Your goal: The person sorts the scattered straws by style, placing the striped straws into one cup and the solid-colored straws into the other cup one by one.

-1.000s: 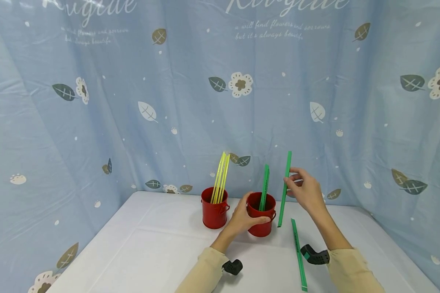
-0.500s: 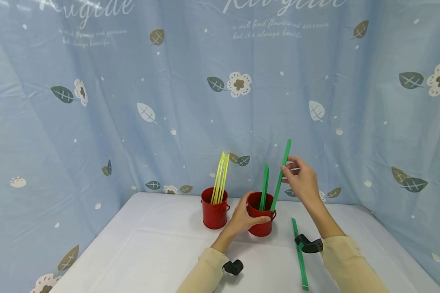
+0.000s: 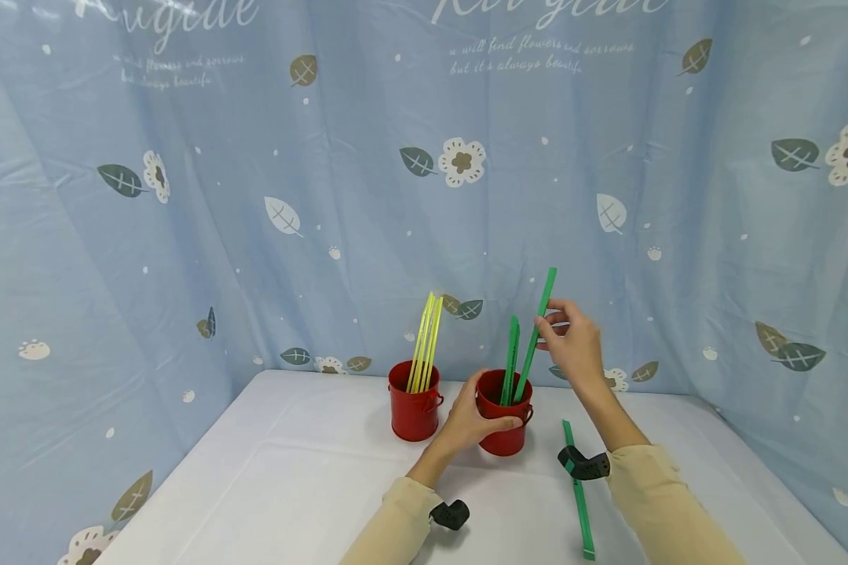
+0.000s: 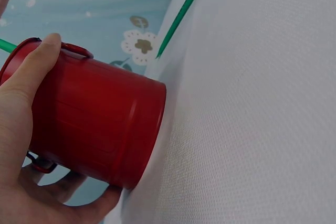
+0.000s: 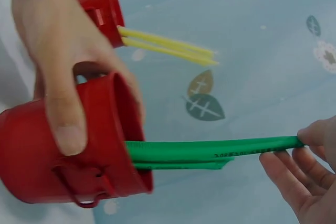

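In the head view my left hand [image 3: 462, 420] grips the right-hand red bucket [image 3: 503, 441] around its side, thumb across the front near the rim. With fingertips and thumb my right hand [image 3: 575, 341] pinches the upper part of a flat green tube [image 3: 541, 314]. The tube leans to the right, its lower end inside that bucket. Beside it in the same bucket stand other green tubes [image 3: 510, 357]. Black print shows along the held tube [image 5: 210, 149] in the right wrist view. The left wrist view shows the bucket [image 4: 100, 121] between my thumb and fingers.
A second red bucket [image 3: 414, 420] stands to the left, holding several thin yellow sticks [image 3: 424, 349]. Another green tube [image 3: 583, 518] lies on the white table [image 3: 290, 486], partly under my right wrist camera. A blue patterned curtain [image 3: 367, 196] hangs behind.
My right hand has moved left and slightly up with the green tube. The tube's lower end went from beside the bucket to over its rim, then inside. My left hand stays on the bucket.
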A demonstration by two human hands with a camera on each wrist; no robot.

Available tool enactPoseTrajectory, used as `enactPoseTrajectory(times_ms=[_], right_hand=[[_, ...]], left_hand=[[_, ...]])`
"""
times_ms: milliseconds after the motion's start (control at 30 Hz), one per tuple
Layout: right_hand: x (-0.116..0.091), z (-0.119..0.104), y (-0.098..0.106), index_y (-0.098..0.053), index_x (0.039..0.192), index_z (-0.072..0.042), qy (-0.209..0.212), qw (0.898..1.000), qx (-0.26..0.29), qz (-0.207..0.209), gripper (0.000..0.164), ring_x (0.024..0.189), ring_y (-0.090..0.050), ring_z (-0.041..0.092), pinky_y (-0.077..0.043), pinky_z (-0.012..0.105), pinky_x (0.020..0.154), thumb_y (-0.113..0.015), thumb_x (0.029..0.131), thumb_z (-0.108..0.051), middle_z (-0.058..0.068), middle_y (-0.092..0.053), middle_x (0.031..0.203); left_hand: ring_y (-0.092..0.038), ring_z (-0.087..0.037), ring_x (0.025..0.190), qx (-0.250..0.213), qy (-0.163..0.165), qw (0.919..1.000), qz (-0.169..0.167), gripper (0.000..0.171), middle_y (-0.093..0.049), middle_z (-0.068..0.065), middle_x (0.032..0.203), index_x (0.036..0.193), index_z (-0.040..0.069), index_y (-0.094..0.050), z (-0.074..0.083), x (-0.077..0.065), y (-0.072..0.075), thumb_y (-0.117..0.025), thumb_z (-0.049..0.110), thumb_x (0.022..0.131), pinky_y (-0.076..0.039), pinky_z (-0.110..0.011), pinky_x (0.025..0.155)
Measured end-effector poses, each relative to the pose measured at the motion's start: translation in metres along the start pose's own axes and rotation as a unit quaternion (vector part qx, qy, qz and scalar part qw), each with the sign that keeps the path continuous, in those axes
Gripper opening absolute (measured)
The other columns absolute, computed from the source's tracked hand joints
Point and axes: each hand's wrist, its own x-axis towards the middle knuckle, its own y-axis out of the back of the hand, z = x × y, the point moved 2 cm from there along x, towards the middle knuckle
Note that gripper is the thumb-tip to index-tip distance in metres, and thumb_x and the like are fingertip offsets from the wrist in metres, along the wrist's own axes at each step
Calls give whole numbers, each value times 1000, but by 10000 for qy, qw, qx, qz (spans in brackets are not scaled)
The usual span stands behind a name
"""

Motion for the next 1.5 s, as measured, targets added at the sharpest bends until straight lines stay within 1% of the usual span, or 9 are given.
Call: enactPoseTrajectory(times_ms=[167, 467, 600, 800, 1000, 1300, 1500], right_hand=[[-8, 10, -8, -57, 126, 2, -105, 9998, -23, -140, 35, 83, -70, 39, -59, 24, 60, -64, 94, -11, 22, -65, 96], [-24, 23, -21, -56, 127, 0, -274, 9984, -135, -472, 35, 85, -71, 35, -61, 30, 64, -64, 95, -13, 20, -66, 98], [-29, 27, -25, -57, 126, -1, -333, 9977, -189, -554, 34, 85, -71, 37, -61, 34, 64, -64, 95, -13, 20, -66, 98], [-34, 33, -29, -59, 123, 0, -359, 9971, -335, -573, 32, 84, -72, 36, -60, 27, 61, -65, 95, -13, 20, -68, 97], [-39, 38, -33, -58, 124, 1, -451, 9962, -349, -652, 33, 83, -72, 32, -59, 24, 61, -64, 95, -12, 21, -68, 98], [-43, 41, -36, -58, 125, -3, -791, 9935, -344, -739, 33, 86, -72, 32, -60, 25, 63, -64, 95, -14, 20, -68, 101], [-44, 43, -37, -60, 124, -4, -757, 9940, -316, -728, 31, 82, -73, 29, -60, 24, 63, -63, 95, -15, 18, -69, 99]], left_hand=[[-43, -13, 132, 42, -44, 10000, 27, 92, -44, 8, 144, 150, 31, -26, 0, 1, 0, -81, 44, 78, -53, -33, 96], [-43, -15, 132, 75, -63, 9999, 24, 93, -44, 6, 145, 151, 28, -25, 0, 1, 0, -81, 43, 78, -53, -36, 97], [-43, -12, 132, 42, -8, 10000, -5, 92, -44, 8, 145, 151, 30, -25, -1, 1, 0, -80, 44, 78, -53, -34, 97], [-43, -12, 132, 23, -36, 10000, 1, 92, -44, 7, 145, 151, 30, -25, -2, 2, 0, -81, 43, 78, -52, -34, 98], [-43, -12, 131, 45, -25, 10000, 24, 92, -44, 8, 145, 151, 30, -26, -2, 2, 0, -81, 43, 78, -52, -33, 99], [-42, -12, 131, 36, 49, 10000, 18, 94, -43, 8, 145, 152, 29, -25, -2, 1, 0, -81, 45, 77, -51, -35, 100], [-42, -12, 132, 46, 34, 10000, 21, 93, -43, 9, 144, 151, 31, -25, -3, 1, 0, -81, 45, 77, -51, -35, 100]])
